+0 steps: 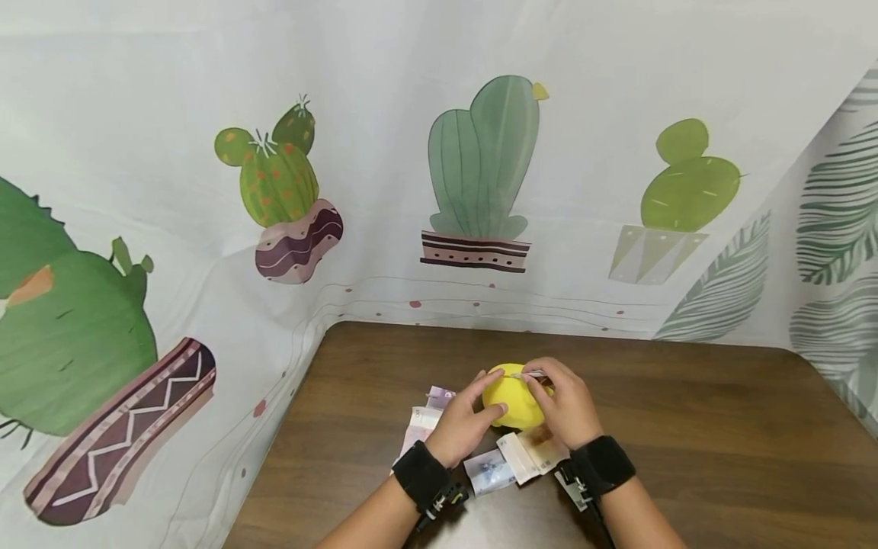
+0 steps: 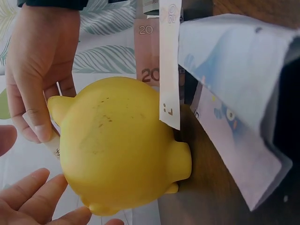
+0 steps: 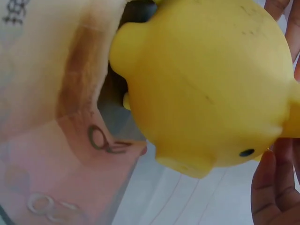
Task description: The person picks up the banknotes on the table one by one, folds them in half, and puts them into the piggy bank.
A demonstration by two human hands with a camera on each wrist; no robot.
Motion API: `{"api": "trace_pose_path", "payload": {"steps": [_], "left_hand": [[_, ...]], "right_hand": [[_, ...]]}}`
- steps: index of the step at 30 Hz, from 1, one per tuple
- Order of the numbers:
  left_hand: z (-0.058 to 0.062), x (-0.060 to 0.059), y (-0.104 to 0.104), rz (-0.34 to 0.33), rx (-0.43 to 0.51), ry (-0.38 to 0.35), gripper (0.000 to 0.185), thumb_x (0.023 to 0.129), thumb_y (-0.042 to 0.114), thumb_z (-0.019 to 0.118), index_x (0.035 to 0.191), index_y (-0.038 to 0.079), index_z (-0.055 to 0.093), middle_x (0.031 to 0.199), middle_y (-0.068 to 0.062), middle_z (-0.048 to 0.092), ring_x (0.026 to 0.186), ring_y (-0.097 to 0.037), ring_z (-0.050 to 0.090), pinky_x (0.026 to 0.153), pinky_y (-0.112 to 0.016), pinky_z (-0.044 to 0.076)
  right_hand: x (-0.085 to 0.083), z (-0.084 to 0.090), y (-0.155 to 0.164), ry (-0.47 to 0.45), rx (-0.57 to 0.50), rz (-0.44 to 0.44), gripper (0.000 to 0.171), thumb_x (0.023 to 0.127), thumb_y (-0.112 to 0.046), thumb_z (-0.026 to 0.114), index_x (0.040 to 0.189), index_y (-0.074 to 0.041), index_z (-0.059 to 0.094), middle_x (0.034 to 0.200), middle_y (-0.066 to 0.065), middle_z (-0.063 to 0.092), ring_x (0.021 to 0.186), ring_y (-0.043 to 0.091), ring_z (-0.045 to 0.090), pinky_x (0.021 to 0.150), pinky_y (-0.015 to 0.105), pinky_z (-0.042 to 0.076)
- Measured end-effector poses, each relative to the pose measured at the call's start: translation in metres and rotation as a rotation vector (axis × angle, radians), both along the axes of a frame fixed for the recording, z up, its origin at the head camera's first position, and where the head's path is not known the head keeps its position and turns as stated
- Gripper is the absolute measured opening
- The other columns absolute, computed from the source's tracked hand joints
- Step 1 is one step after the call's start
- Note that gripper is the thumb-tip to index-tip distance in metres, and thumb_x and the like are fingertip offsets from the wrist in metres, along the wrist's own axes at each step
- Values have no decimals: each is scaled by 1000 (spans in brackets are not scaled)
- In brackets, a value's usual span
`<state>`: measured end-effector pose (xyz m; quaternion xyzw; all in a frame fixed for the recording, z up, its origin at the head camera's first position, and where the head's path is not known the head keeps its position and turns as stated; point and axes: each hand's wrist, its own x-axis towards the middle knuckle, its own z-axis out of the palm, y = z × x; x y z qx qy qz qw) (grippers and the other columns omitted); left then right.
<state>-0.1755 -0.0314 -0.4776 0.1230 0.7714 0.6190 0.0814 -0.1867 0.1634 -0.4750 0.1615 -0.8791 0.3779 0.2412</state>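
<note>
A round yellow piggy bank (image 1: pixel 517 408) stands on the table between both hands, its snout and dark eye showing in the right wrist view. My right hand (image 1: pixel 568 404) pinches a narrow folded banknote (image 2: pixel 50 144) at the top of the bank. Whether the note's end is inside a slot cannot be seen. My left hand (image 1: pixel 461 428) rests against the bank's left side, thumb and fingers spread. In the left wrist view its nearly straight fingers (image 2: pixel 40 199) touch the yellow surface.
Close in front of the bank lie a blue-violet banknote (image 1: pixel 489 471) and a brownish folded banknote (image 1: pixel 542 450). A pinkish note (image 1: pixel 420 427) and a purple note (image 1: pixel 440 396) lie left. Behind the brown table (image 1: pixel 686 427) hangs a cactus-print cloth (image 1: pixel 583 76).
</note>
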Motion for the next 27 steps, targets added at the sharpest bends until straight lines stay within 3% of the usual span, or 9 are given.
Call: {"api": "trace_pose_path", "payload": {"steps": [9, 19, 27], "left_hand": [[1, 0, -1, -48, -24, 16, 57, 96, 23, 63, 151, 22, 48, 164, -12, 34, 151, -30, 32, 123, -53, 28], [1, 0, -1, -57, -66, 40, 58, 97, 24, 62, 153, 21, 46, 163, -13, 34, 150, -32, 34, 121, -56, 30], [0, 0, -1, -61, -90, 66, 59, 96, 24, 61, 153, 19, 45, 162, -15, 35, 150, -32, 33, 122, -57, 28]], "right_hand": [[-4, 4, -4, -54, 86, 5, 13, 94, -11, 71, 106, -13, 68, 104, 2, 71, 96, 17, 63, 81, 39, 57], [-3, -1, -13, -14, 191, -57, 47, 94, -15, 70, 139, -9, 60, 114, 11, 66, 99, 24, 57, 82, 40, 51], [-2, -6, -17, 8, 294, -76, 53, 96, -23, 68, 145, -10, 55, 119, 13, 63, 105, 29, 54, 92, 46, 48]]}}
